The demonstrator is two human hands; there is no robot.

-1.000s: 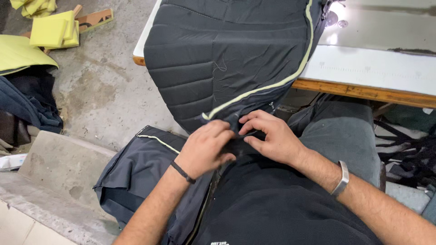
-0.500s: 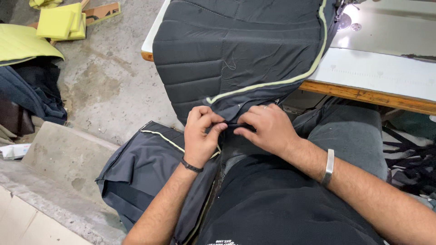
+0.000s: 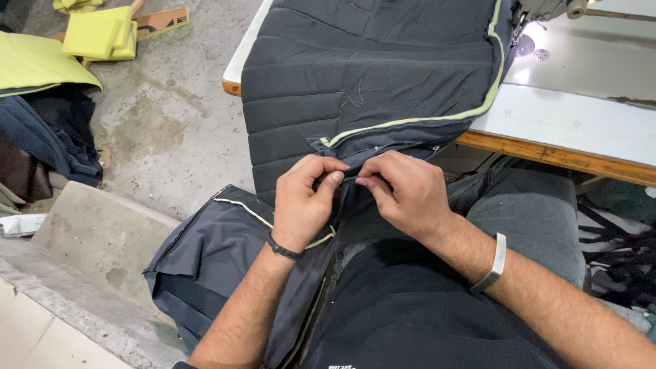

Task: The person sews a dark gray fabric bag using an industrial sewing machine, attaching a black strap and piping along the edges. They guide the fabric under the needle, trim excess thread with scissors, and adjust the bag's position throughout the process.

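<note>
Hands meet at the lower edge of the dark quilted cover (image 3: 362, 89), which hangs from the white sewing table (image 3: 567, 119) down toward my lap. I see the left hand (image 3: 304, 201) curled nearly closed, thumb and forefinger nipping a fold of the dark fabric. The right hand (image 3: 406, 195) is likewise drawn in, fingertips pinched on the same fold, the two grips almost touching. The pale yellow-green piping (image 3: 437, 117) runs along the cover's seam just above both hands.

Step in hand, by my judgement: aligning or folding the fabric edge where the quilted panel joins the loose dark panel (image 3: 212, 260) that drapes to the left of my knee. The next move would call for a steady pinch from both hands so the layers stay matched, and care that the piping does not twist.

Count: one quilted cover; one loose panel, with its own strip of piping; two hands, both occupied; one dark band (image 3: 283, 247) on the left wrist; one metal bracelet (image 3: 493, 263) on the right. On the concrete floor (image 3: 171, 123), well apart, lie yellow foam blocks (image 3: 99, 31); at least two, the exact number I cannot tell.
</note>
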